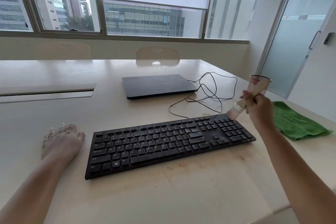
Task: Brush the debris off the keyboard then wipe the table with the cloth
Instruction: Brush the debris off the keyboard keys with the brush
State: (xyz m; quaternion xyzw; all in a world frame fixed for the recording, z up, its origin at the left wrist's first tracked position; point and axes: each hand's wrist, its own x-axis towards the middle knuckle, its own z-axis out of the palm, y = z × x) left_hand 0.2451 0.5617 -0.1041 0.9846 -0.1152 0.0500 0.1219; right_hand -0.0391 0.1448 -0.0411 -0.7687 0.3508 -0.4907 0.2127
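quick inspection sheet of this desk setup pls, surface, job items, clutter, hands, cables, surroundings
surface: pale table with brownish smears and crumbs in front of and to the right of the keyboard
job's things: black keyboard lying dusty at an angle; brush with bristles at its far right corner; green cloth lying flat at the right edge
clutter: closed laptop; pink mesh cup behind the brush
hands: left hand rests flat on the table; right hand grips the brush handle
cables: black cable looped loosely beside the laptop
surroundings: windows, two chairs, frosted glass door
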